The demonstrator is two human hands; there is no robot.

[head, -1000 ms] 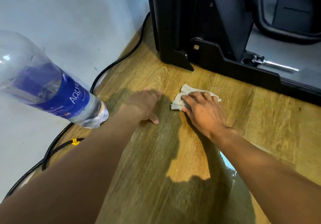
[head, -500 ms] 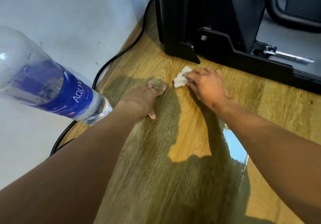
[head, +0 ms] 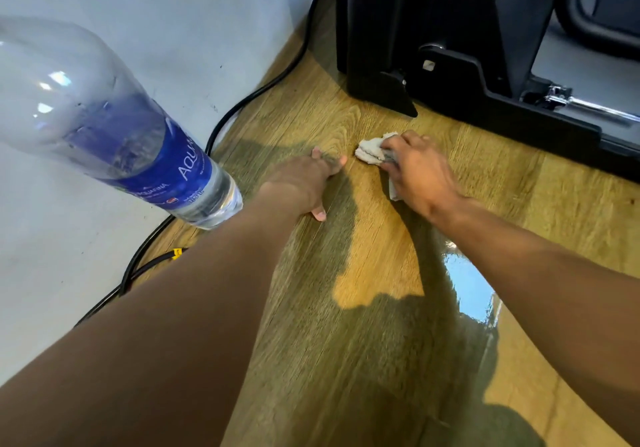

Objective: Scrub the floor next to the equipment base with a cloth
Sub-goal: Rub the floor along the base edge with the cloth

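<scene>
A small whitish cloth (head: 370, 150) lies crumpled on the wooden floor (head: 381, 273), a short way in front of the black equipment base (head: 502, 107). My right hand (head: 420, 172) presses down on the cloth, fingers curled over it; part of the cloth pokes out to the left and a bit under the palm. My left hand (head: 304, 183) rests flat on the floor just left of the cloth, fingers spread, holding nothing.
A large clear water bottle (head: 114, 134) with a blue label stands close at the left by the white wall (head: 173, 30). A black cable (head: 242, 103) runs along the wall's foot. A shiny wet patch (head: 467, 290) lies near my right forearm.
My right hand has slid the cloth left and away from me, closer to my left hand, and bunched it smaller. The left hand has stayed planted on the floor.
</scene>
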